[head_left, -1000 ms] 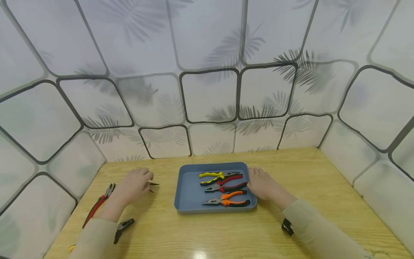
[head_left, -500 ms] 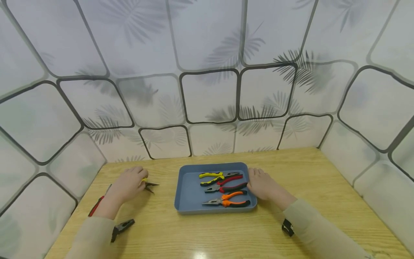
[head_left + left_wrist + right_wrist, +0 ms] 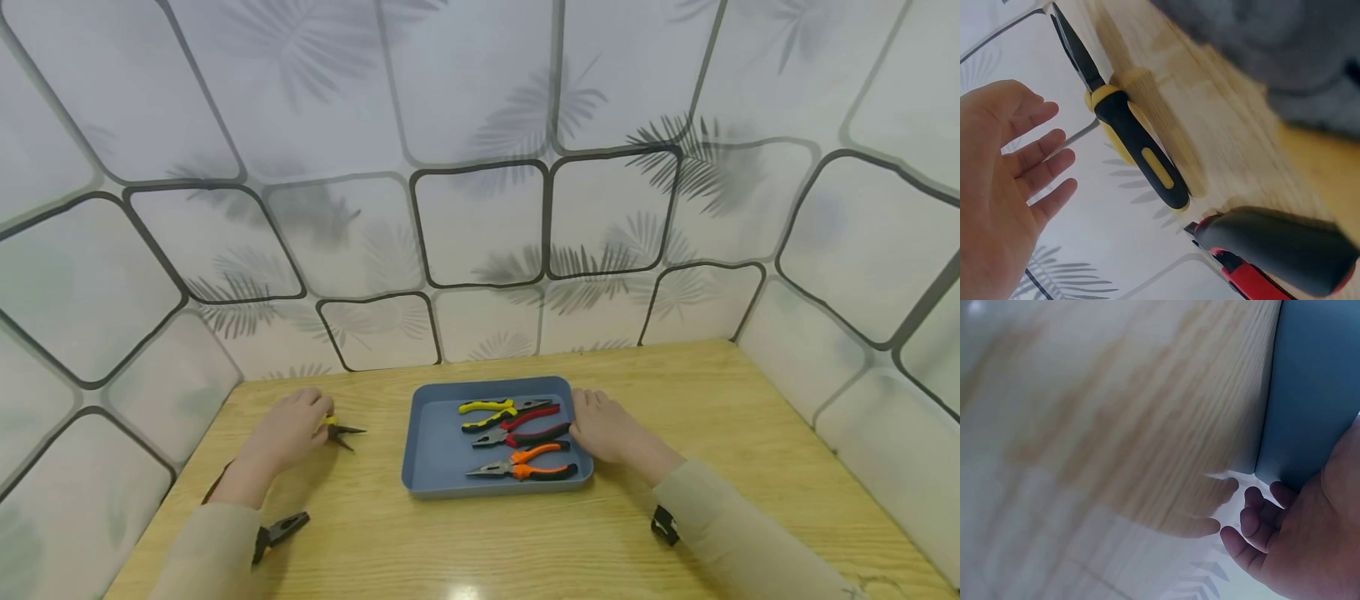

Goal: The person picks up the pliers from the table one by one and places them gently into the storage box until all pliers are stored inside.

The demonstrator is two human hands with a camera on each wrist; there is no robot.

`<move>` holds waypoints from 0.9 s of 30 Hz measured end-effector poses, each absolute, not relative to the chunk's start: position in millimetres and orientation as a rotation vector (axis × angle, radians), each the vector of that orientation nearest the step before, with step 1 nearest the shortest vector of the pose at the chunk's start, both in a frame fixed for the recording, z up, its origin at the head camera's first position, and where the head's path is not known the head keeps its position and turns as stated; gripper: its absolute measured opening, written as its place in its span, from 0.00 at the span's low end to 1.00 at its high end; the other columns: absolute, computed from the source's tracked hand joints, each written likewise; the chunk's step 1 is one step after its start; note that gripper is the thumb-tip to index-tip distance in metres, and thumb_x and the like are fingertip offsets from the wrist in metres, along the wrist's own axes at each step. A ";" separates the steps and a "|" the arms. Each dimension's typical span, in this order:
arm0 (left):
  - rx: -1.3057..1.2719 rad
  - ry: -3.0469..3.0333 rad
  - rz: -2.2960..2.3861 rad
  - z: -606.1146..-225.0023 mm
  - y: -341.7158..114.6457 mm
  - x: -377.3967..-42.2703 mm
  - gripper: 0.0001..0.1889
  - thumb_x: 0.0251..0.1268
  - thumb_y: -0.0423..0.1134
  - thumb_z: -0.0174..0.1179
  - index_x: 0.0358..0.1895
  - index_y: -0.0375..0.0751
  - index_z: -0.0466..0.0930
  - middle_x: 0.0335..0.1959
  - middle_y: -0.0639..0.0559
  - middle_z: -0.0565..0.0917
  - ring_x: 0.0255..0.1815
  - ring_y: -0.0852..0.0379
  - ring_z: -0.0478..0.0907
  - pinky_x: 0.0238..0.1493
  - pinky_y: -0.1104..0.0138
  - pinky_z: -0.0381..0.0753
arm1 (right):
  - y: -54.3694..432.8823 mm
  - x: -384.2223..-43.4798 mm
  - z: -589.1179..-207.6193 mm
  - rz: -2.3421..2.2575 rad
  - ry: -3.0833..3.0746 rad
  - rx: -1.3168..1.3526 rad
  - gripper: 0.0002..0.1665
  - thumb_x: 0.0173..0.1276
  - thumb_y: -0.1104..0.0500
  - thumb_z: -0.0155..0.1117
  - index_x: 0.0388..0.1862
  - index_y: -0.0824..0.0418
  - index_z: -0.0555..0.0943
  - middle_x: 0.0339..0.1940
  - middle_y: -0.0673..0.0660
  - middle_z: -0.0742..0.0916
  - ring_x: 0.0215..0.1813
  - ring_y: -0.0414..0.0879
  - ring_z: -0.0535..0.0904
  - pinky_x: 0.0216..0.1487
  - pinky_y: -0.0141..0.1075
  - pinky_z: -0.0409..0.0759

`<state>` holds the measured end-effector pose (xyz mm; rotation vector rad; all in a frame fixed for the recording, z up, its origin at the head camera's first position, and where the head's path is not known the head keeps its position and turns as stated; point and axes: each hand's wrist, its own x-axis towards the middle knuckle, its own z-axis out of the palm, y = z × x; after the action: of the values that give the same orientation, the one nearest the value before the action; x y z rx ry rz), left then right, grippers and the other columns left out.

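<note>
Fingers in the head view: bent on the left hand (image 3: 288, 429), just beside and partly in front of the yellow-and-black long-nose pliers (image 3: 341, 432). Lie on the bench (image 3: 360, 517), left of the blue tray (image 3: 435, 442), long axis roughly crosswise, jaws slightly parted toward the tray, handles mostly hidden behind the left hand. Clearly nearest to that hand; well apart from the right hand (image 3: 606, 427), at the tray's right end. In the tray: yellow-handled pliers (image 3: 512, 410), red-handled pliers (image 3: 512, 439) and orange-handled long-nose pliers (image 3: 519, 469).

Left wrist view: shows the fingers loosely curled, well short of closing, nothing in hold, a gap before the yellow-and-black pair. Slants from nose at upper left to handle ends at lower right, across the fingers' line. Near those ends, red-and-black pliers (image 3: 1279, 250).

Right wrist view: shows relaxed, half-bent fingers by the tray wall, gripping nothing visible. Cannot tell about contact.
</note>
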<state>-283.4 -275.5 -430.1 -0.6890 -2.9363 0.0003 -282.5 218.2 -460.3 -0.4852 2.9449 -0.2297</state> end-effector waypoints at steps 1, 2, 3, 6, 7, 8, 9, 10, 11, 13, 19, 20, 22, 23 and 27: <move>-0.687 -2.937 -0.003 -430.3 -276.5 -284.0 0.07 0.68 0.32 0.67 0.46 0.41 0.81 0.43 0.45 0.80 0.45 0.44 0.80 0.49 0.46 0.81 | 218.2 -282.7 -460.5 -0.232 2.943 -0.485 0.34 0.82 0.57 0.52 0.75 0.79 0.62 0.72 0.79 0.75 0.74 0.72 0.72 0.74 0.63 0.73; -0.683 -2.939 -0.009 -430.6 -277.3 -284.5 0.08 0.67 0.32 0.68 0.46 0.40 0.82 0.43 0.44 0.81 0.46 0.43 0.80 0.49 0.45 0.81 | 218.1 -283.1 -461.1 -0.236 2.944 -0.487 0.34 0.82 0.57 0.52 0.75 0.79 0.62 0.72 0.79 0.75 0.74 0.72 0.72 0.73 0.63 0.73; -0.682 -2.940 -0.014 -430.7 -278.2 -285.1 0.09 0.67 0.32 0.68 0.47 0.39 0.82 0.44 0.43 0.81 0.46 0.42 0.81 0.50 0.45 0.82 | 218.2 -283.5 -461.5 -0.242 2.943 -0.486 0.34 0.82 0.57 0.51 0.75 0.79 0.62 0.72 0.79 0.75 0.74 0.72 0.72 0.74 0.63 0.72; -0.674 -2.960 -0.017 -430.7 -281.7 -287.7 0.11 0.65 0.33 0.70 0.48 0.38 0.82 0.44 0.42 0.82 0.47 0.40 0.82 0.51 0.43 0.83 | 218.4 -284.8 -462.4 -0.253 2.943 -0.485 0.34 0.82 0.56 0.50 0.76 0.79 0.62 0.72 0.79 0.74 0.74 0.72 0.71 0.74 0.63 0.72; -0.672 -2.968 -0.018 -430.6 -282.5 -288.3 0.11 0.65 0.34 0.70 0.48 0.38 0.82 0.45 0.41 0.82 0.48 0.39 0.82 0.52 0.43 0.83 | 218.4 -285.0 -462.6 -0.255 2.946 -0.490 0.34 0.82 0.56 0.50 0.76 0.79 0.62 0.72 0.79 0.75 0.74 0.72 0.72 0.74 0.63 0.72; -0.671 -2.976 -0.014 -430.5 -283.5 -289.2 0.12 0.65 0.34 0.70 0.49 0.38 0.82 0.45 0.41 0.82 0.49 0.39 0.82 0.53 0.43 0.83 | 218.3 -285.2 -462.9 -0.251 2.950 -0.498 0.34 0.81 0.56 0.51 0.75 0.79 0.62 0.71 0.79 0.75 0.73 0.72 0.72 0.73 0.63 0.73; -0.672 -2.983 -0.013 -430.4 -284.6 -290.1 0.12 0.65 0.35 0.70 0.49 0.38 0.82 0.46 0.40 0.82 0.49 0.38 0.82 0.53 0.43 0.83 | 218.5 -285.5 -463.2 -0.249 2.951 -0.498 0.34 0.82 0.56 0.50 0.75 0.79 0.62 0.71 0.79 0.75 0.73 0.72 0.73 0.73 0.63 0.73; -0.673 -2.989 -0.013 -430.1 -285.8 -291.2 0.12 0.64 0.35 0.70 0.49 0.38 0.82 0.46 0.40 0.82 0.49 0.38 0.82 0.53 0.42 0.83 | 218.4 -285.6 -463.2 -0.246 2.953 -0.499 0.34 0.82 0.56 0.51 0.75 0.79 0.62 0.71 0.78 0.76 0.73 0.72 0.73 0.72 0.63 0.74; -0.672 -2.993 -0.015 -430.0 -286.7 -292.1 0.12 0.64 0.35 0.70 0.49 0.39 0.82 0.46 0.39 0.82 0.49 0.38 0.82 0.54 0.42 0.83 | 218.6 -286.0 -463.9 -0.243 2.954 -0.499 0.33 0.82 0.56 0.50 0.75 0.79 0.63 0.70 0.78 0.76 0.72 0.71 0.73 0.72 0.63 0.74; -0.670 -2.999 -0.024 -429.7 -288.3 -293.3 0.14 0.61 0.34 0.71 0.49 0.38 0.81 0.47 0.38 0.82 0.50 0.37 0.82 0.55 0.41 0.83 | 218.9 -286.4 -464.5 -0.239 2.957 -0.503 0.33 0.82 0.56 0.51 0.74 0.79 0.63 0.70 0.78 0.76 0.72 0.71 0.73 0.72 0.63 0.74; -0.652 -3.021 -0.058 -430.4 -293.4 -297.0 0.20 0.53 0.31 0.72 0.51 0.38 0.81 0.48 0.37 0.82 0.50 0.35 0.81 0.56 0.39 0.81 | 219.9 -287.9 -466.7 -0.240 2.956 -0.502 0.33 0.81 0.57 0.50 0.75 0.79 0.62 0.70 0.79 0.76 0.73 0.72 0.72 0.73 0.63 0.73; -0.650 -3.025 -0.059 -430.8 -294.3 -297.8 0.20 0.53 0.31 0.72 0.51 0.38 0.81 0.48 0.37 0.82 0.50 0.35 0.81 0.56 0.39 0.81 | 220.1 -288.1 -467.0 -0.242 2.956 -0.502 0.34 0.82 0.56 0.50 0.75 0.79 0.62 0.70 0.79 0.75 0.73 0.72 0.72 0.73 0.63 0.73; -0.646 -3.032 -0.052 -432.5 -295.7 -299.2 0.21 0.53 0.32 0.73 0.52 0.39 0.81 0.48 0.38 0.82 0.50 0.36 0.80 0.56 0.39 0.80 | 220.6 -288.6 -467.5 -0.241 2.953 -0.498 0.34 0.82 0.56 0.50 0.75 0.79 0.62 0.71 0.79 0.75 0.74 0.72 0.71 0.74 0.63 0.72; -0.644 -3.034 -0.047 -433.5 -296.5 -300.0 0.21 0.53 0.33 0.74 0.52 0.40 0.81 0.48 0.38 0.81 0.49 0.37 0.80 0.55 0.39 0.80 | 221.0 -288.7 -467.6 -0.239 2.954 -0.500 0.34 0.82 0.56 0.50 0.75 0.79 0.61 0.71 0.79 0.75 0.74 0.72 0.71 0.74 0.63 0.72; -0.651 -3.046 -0.023 -437.4 -300.1 -303.5 0.24 0.52 0.37 0.79 0.52 0.42 0.80 0.46 0.40 0.80 0.47 0.39 0.79 0.52 0.40 0.80 | 221.7 -288.1 -468.1 -0.233 2.949 -0.499 0.34 0.82 0.56 0.49 0.76 0.79 0.61 0.71 0.78 0.74 0.75 0.72 0.71 0.75 0.63 0.71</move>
<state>-303.5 -300.1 -437.4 -0.6511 -3.0462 -0.0229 -288.1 221.7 -468.1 -0.4989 2.9485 -0.2335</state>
